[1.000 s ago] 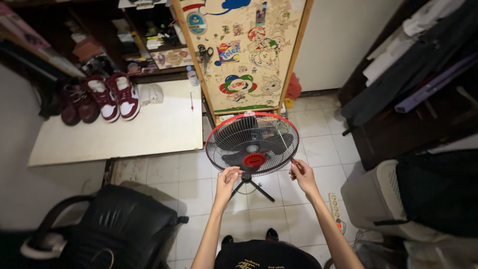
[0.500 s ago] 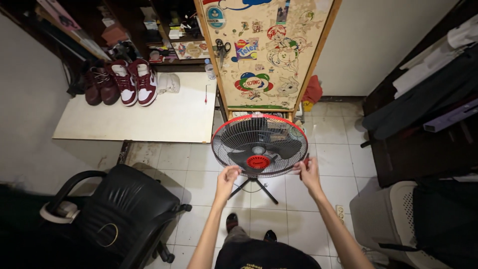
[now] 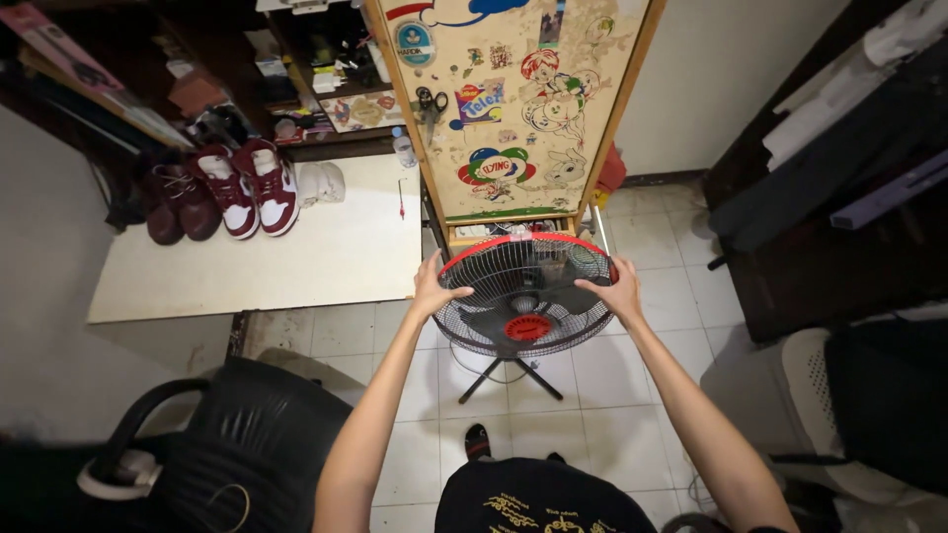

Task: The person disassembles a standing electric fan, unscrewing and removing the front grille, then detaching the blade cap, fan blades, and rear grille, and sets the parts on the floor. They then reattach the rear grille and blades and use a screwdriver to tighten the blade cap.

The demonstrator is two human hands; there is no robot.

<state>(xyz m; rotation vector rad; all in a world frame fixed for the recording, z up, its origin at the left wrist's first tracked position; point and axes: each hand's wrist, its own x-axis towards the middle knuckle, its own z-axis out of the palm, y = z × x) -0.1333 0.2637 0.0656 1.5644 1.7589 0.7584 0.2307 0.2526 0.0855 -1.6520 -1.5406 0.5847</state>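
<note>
Black wire fan (image 3: 523,296) with a red rim stands on a cross-shaped stand over white floor tiles (image 3: 642,385) at frame centre. The left hand (image 3: 433,288) and right hand (image 3: 614,292) clasp opposite edges of its cage. It looks light but bendable, best held by the stiff rim. Red shoes (image 3: 252,188) sit upper left on a pale board (image 3: 296,257).

Floor: pale square tiles (image 3: 642,395), worn and stained. White desk (image 3: 296,266) at 10 o'clock, dark-red sneakers (image 3: 252,188) on its far end. Sticker-covered wooden panel (image 3: 513,109) at 12. Black office chair (image 3: 237,454) at 7. Dark cabinet (image 3: 839,227) at 3, plain white wall (image 3: 711,79) at 1.
</note>
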